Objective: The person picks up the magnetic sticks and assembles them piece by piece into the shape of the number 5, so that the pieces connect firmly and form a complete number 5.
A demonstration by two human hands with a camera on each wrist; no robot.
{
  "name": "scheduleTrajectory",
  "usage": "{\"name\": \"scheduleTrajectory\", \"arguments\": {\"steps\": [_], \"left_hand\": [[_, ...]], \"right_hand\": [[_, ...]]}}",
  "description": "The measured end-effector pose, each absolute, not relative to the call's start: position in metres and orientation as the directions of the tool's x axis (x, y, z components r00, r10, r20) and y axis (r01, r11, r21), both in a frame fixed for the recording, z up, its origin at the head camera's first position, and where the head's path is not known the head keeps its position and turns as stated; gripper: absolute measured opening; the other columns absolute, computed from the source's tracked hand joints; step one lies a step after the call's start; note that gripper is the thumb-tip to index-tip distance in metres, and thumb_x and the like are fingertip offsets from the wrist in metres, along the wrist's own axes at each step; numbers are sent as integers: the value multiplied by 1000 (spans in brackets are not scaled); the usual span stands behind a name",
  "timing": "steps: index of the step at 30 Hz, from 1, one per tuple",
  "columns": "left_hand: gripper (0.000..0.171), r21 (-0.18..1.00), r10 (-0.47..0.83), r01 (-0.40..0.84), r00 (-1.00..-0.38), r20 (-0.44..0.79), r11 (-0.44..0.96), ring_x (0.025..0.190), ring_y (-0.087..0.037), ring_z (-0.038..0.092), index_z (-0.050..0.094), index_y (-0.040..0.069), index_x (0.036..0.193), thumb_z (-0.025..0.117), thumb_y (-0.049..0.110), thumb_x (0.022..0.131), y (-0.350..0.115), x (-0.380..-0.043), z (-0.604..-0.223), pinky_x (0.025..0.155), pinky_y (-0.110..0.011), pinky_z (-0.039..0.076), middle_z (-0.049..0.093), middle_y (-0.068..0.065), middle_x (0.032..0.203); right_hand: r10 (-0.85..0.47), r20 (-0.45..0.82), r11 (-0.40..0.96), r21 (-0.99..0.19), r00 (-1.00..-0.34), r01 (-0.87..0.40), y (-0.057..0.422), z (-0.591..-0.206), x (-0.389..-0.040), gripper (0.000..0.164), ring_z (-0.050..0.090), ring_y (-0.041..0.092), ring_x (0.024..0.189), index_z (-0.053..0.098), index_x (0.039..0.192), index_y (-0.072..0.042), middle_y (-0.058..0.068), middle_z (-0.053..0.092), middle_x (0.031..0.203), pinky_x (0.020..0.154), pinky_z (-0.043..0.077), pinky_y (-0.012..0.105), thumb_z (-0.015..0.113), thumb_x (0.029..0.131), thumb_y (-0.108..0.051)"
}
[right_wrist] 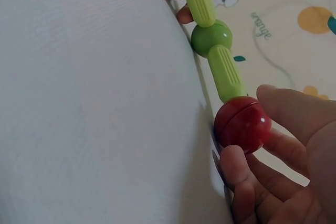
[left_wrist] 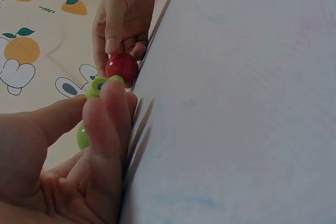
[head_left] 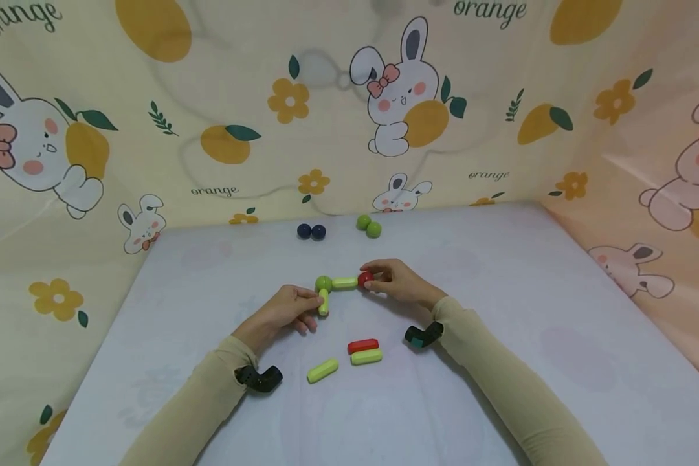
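Observation:
A red ball joins one end of a light green stick; the stick's other end meets a green ball. From that green ball a second light green stick points toward the person. My left hand pinches this second stick between thumb and fingers. My right hand holds the red ball, thumb and fingers round it, as the right wrist view also shows with the red ball at the row's end. In the left wrist view, fingers hide part of the held stick.
Nearer the person lie a red stick, a light green stick beside it, and another light green stick. At the table's back are two dark blue balls and two green balls, before a printed cloth.

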State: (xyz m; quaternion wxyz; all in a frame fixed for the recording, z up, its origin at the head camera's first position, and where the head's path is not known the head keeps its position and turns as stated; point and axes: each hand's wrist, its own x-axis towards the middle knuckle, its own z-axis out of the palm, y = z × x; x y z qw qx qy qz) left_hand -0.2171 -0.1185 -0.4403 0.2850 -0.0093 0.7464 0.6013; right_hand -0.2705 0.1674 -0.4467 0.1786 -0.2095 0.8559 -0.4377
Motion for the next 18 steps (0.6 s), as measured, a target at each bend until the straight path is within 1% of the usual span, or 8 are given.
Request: {"name": "scheduleTrajectory", "arguments": {"steps": [3, 9, 12, 15, 18], "left_hand": [[42, 892, 323, -356, -839, -437, 279, 55, -7, 65, 56, -7, 136, 61, 18, 102, -118, -217, -440, 50, -19, 51, 77, -1, 88], [44, 891, 318, -361, -840, -439, 277, 54, -7, 65, 54, -7, 137, 61, 18, 102, -119, -215, -439, 50, -19, 51, 77, -2, 88], [45, 894, 324, -353, -841, -432, 276, 54, -6, 65, 54, -8, 137, 61, 19, 102, -118, -215, -440, 50, -19, 51, 77, -2, 89], [45, 896, 326, -348, -843, -428, 276, 54, -6, 65, 54, -9, 137, 61, 19, 102, -118, -216, -441, 50, -19, 51, 78, -3, 90], [45, 897, 323, -344, -846, -424, 276, 53, -6, 65, 54, -9, 136, 61, 19, 102, -118, -216, -441, 49, -19, 51, 78, -4, 90]], "right_hand": [[-525, -118, 515, -833, -843, -204, 168, -447, -272, 44, 66, 19, 95, 56, 141, -9, 14, 62, 138, 83, 52, 29, 64, 100, -21], [-532, -119, 507, -838, -838, -203, 171, -446, -274, 42, 65, 21, 105, 56, 141, -11, 13, 62, 137, 91, 51, 33, 59, 102, -24], [-533, -128, 497, -848, -837, -187, 174, -444, -276, 42, 64, 21, 106, 55, 143, -10, 14, 61, 138, 90, 52, 33, 56, 103, -25], [-531, -142, 462, -875, -836, -144, 178, -440, -282, 44, 65, 23, 103, 52, 145, -7, 17, 60, 140, 89, 53, 32, 54, 105, -25], [-507, -149, 411, -908, -849, -86, 182, -435, -291, 47, 67, 24, 101, 49, 146, -5, 20, 59, 140, 90, 54, 31, 54, 105, -27]]}}
